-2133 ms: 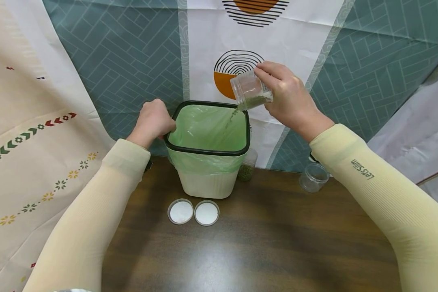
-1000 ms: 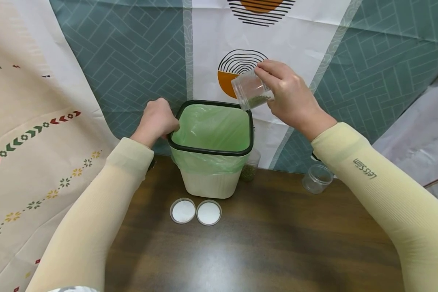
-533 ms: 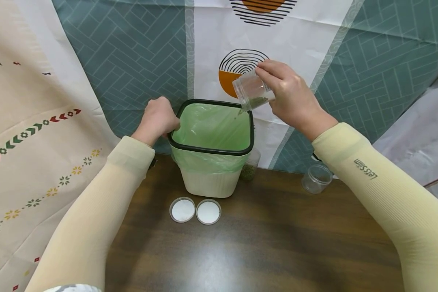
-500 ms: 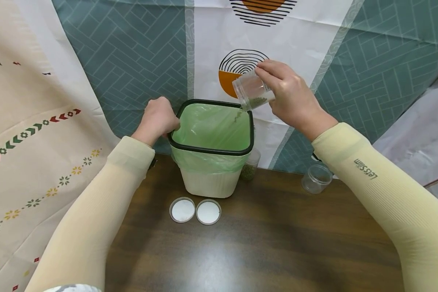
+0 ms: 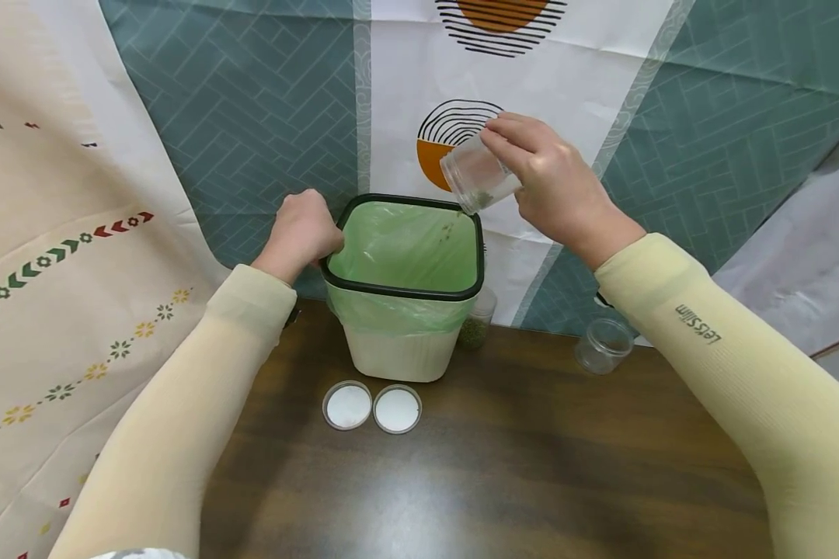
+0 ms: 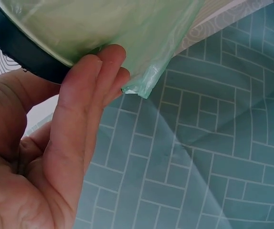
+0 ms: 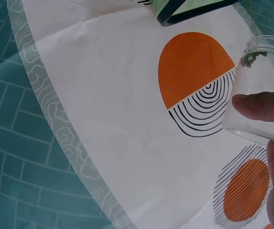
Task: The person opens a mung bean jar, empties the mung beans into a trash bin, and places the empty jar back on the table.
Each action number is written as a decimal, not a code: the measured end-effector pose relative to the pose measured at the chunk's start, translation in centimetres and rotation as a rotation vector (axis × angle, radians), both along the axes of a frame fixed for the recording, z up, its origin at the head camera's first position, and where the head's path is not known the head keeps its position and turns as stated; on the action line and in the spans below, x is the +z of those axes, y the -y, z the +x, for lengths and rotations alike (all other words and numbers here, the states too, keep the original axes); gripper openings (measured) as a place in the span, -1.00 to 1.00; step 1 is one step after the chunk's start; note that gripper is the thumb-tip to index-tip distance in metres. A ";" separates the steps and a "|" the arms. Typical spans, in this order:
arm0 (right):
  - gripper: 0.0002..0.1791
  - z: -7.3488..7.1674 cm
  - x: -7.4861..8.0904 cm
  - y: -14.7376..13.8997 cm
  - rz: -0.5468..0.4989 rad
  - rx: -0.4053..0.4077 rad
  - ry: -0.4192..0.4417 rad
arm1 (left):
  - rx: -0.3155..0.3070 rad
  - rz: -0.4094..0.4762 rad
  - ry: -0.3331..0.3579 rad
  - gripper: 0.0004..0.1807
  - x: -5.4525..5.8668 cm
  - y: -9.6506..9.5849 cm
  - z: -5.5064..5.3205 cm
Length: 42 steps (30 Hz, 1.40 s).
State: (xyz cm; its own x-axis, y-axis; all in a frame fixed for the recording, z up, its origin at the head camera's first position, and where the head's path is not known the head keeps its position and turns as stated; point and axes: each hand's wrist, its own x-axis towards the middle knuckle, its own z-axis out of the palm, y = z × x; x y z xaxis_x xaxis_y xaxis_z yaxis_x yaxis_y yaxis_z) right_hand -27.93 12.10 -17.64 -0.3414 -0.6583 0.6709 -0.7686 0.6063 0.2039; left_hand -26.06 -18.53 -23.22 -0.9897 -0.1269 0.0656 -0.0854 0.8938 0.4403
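Observation:
A cream trash bin [image 5: 398, 353] with a black rim and a green liner [image 5: 398, 244] stands on the table. At its left side my left hand [image 5: 301, 233] grips the rim; the left wrist view shows the fingers [image 6: 82, 90] against the outside of the bin. My right hand [image 5: 559, 178] holds a clear jar [image 5: 478, 171] tilted, its mouth down and to the left over the bin's right rim. Small green bits [image 5: 447, 231] fall from it inside the bin, and a little green [image 7: 254, 58] stays near the mouth.
Two round lids with white insides, a left one [image 5: 348, 405] and a right one [image 5: 397, 409], lie before the bin. Behind its right side stands a jar with green contents [image 5: 474, 330]. A clear jar [image 5: 604, 345] sits farther right. A patterned cloth [image 5: 252, 116] hangs behind.
The jar in my right hand tips a bit further and moves slightly left. Its green contents have shrunk to a small remnant as bits drop into the bin. My left hand keeps its grip.

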 end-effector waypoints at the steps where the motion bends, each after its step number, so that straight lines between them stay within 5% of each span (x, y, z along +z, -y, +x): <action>1: -0.33 0.0 0.0 0.1 0.001 0.008 -0.003 | 0.001 -0.004 -0.001 -0.83 0.0 0.1 0.1; 5: -0.43 -0.1 -0.4 0.3 0.023 0.021 -0.009 | -0.002 -0.012 -0.003 -0.84 -0.1 0.2 0.2; 11: -0.31 -0.1 -0.7 0.1 0.057 -0.024 0.008 | -0.002 -0.010 0.004 -0.85 -0.3 0.2 0.2; 28: -0.43 -0.4 -1.7 0.6 0.137 -0.034 -0.094 | -0.016 -0.003 -0.029 -0.82 -0.3 0.0 0.3; 42: -0.26 -0.4 -1.9 -0.1 0.046 -0.103 0.098 | -0.006 -0.004 -0.035 -0.84 -0.2 0.1 0.4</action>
